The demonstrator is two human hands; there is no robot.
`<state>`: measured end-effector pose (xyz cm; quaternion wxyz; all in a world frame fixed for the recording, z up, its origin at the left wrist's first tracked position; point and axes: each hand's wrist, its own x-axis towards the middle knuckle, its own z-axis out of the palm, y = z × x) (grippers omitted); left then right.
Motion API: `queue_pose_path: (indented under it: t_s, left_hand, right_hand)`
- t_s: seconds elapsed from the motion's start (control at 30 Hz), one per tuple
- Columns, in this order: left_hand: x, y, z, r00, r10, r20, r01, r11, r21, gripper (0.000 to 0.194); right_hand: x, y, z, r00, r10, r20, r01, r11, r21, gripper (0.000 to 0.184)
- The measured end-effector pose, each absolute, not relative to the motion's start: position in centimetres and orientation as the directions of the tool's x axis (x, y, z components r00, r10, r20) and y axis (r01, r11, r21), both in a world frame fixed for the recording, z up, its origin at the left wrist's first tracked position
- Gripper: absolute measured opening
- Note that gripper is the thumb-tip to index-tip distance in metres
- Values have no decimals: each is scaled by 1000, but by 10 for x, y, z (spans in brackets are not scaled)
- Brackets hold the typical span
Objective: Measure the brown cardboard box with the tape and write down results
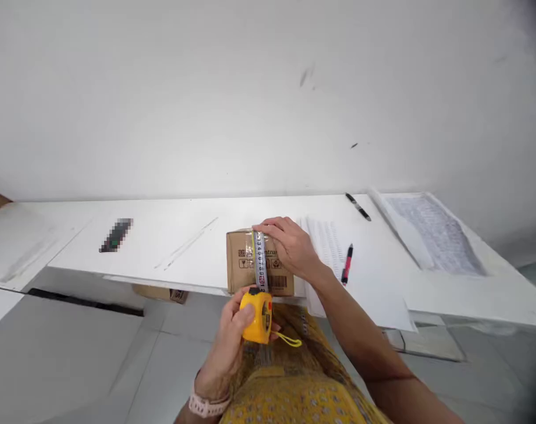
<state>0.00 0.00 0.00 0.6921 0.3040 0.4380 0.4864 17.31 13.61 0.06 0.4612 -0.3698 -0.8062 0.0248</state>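
Head: white desk, pale wall

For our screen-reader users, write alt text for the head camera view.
The left hand holds a yellow tape measure, its blade drawn across a cardboard box, while the right hand rests at the blade's far end. The box is at a white table's near edge, with papers and two pens to the right.

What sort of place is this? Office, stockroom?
Possibly a packing or stockroom work area, though a plain office can't be ruled out. Clues: a cardboard box, a yellow tape measure with its blade along it, and printed paper nearby.
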Motion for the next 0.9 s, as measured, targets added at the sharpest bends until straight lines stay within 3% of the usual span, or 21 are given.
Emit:
queue_pose_path:
  t_s: [0.37, 0.73, 0.9]
  left_hand:
    - [-3, -5, -25, 210, 939, -273, -356, 334, 873, 58]
    - [-4, -3, -27, 212, 937, -277, -360, 338, 869, 58]
    - [0, 5, -35, 170, 946, -276, -357, 320, 878, 59]
  right_hand:
    - [174, 146, 2, -230, 701, 675, 532, 671, -516, 42]
    - [172, 146, -1, -200, 684, 702, 512, 684, -520, 41]
    - [173, 143, -1, -172, 644, 745, 530, 698, -481, 29]
